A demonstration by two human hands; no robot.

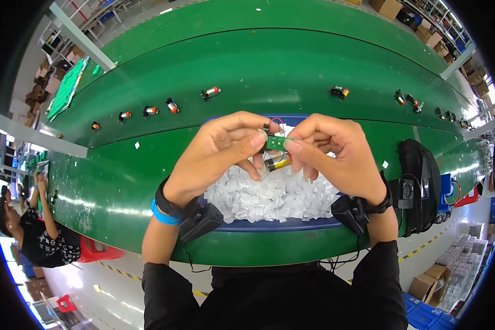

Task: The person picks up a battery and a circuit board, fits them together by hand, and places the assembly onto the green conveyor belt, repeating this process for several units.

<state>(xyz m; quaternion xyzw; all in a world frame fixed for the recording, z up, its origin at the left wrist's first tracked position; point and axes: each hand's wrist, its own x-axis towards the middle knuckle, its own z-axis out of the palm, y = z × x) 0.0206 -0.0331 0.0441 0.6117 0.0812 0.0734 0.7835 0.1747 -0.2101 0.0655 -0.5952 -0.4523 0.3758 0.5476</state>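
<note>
A small green circuit board [275, 143] is pinched between my two hands, above a blue tray [291, 224] heaped with small white paper pieces [258, 195]. My left hand [228, 144] grips the board's left end, thumb on top, beside a small black part. On its right end sit the thumb and fingertips of my right hand [333, 151]. Thin red and dark wires loop up behind the board. Just below it hangs a yellow cylindrical cell [279, 163], partly hidden by my fingers; whether it is wired to the board I cannot make out.
Along the green bench [247, 60] lie several small wired assemblies, such as one [210, 92] at far left and another [339, 92] at far right. A black bag [421, 187] stands right of the tray. At the left, another person [33, 231] sits at the bench.
</note>
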